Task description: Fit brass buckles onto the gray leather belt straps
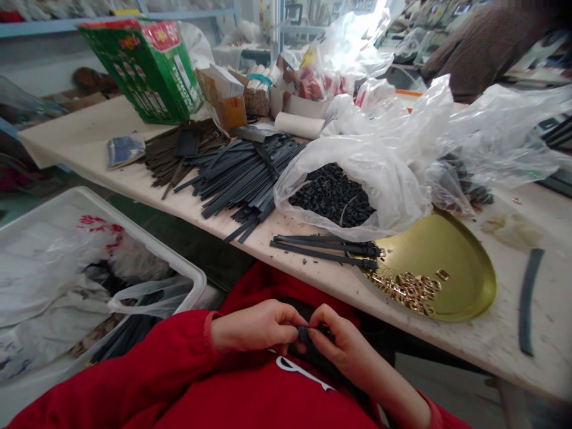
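Note:
In front of my red top, my left hand [261, 325] and my right hand [342, 342] meet, fingertips pinched together. Between them is a short piece of dark strap [303, 333]; most of it is hidden by the fingers. On the table edge just beyond lie several dark straps [322, 245] with buckle ends. Their tips reach a gold tray [469, 280] that carries a heap of small gold buckles [409, 289]. Behind the straps, an open plastic bag [393, 190] is full of small black loops [333, 193].
Bundles of flat dark straps [241, 173] spread over the table's left part. Behind them stand a green box [143, 71] and a small carton [223, 98]. A white bin [196, 280] is at lower left. One strap [531, 304] lies far right. Another person's sleeve [487, 47] shows top right.

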The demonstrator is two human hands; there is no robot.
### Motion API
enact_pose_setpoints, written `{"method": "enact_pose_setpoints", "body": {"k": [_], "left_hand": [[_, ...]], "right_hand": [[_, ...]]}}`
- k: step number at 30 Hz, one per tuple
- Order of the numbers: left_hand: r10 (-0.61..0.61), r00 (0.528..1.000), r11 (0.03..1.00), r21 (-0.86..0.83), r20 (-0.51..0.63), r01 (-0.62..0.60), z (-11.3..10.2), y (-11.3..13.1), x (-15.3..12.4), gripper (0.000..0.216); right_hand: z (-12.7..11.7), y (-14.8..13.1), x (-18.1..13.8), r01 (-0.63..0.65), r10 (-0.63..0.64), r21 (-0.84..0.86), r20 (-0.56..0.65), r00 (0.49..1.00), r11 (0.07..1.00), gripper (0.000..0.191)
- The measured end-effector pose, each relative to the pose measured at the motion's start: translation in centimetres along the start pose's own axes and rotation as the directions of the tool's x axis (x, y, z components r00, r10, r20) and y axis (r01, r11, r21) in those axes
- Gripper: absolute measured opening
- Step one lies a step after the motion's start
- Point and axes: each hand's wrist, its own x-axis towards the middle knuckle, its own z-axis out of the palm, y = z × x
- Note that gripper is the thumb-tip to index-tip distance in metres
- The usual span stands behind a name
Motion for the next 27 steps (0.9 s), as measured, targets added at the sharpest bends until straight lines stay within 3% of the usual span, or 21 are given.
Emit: {"method": "enact_pose_setpoints", "body": {"k": [5,8,11,14,18,23,27], "left_hand": [[-0.014,0.998,1.0,0.007,-0.059,0.014,0.5,-0.8,0.4,0.026],[0.001,0.999,0.987,0.159,-0.039,0.006,0.3,-0.5,0.0,0.022],[0.016,1.0,0.945,0.327,-0.008,-0.013,0.1,-0.3,-0.4,0.018],[0.045,0.997,0.925,0.38,-0.062,-0.019,0.0,-0.1,0.0,0.023],[0.12,0.99,0.895,0.44,-0.069,-0.077,-0.3,1.4,1.2,0.023],[0.019,0.999,0.953,0.302,0.044,-0.031,-1.1,3.9,1.8,0.017],[0.057,0.997,0.961,0.268,0.06,-0.071,-1.2,4.4,2.7,0.015]], "right_hand": [[0.5,0.4,-0.8,-0.006,0.006,-0.014,0.005,1.0,1.0,0.006],[1.0,0.7,-1.0,-0.018,0.019,0.01,-0.074,0.997,1.0,0.008],[1.2,0.8,-1.0,-0.004,-0.004,-0.081,-0.101,0.995,0.997,0.01],[1.2,0.8,-0.8,0.047,-0.07,-0.205,-0.11,0.991,0.978,0.013],[0.3,0.7,-0.5,0.082,-0.116,-0.205,-0.162,0.98,0.975,0.013],[-1.4,0.7,0.1,0.124,-0.153,-0.175,-0.167,0.974,0.977,0.013],[-2.3,1.9,0.7,0.199,-0.214,-0.114,-0.148,0.965,0.973,0.015]]}}
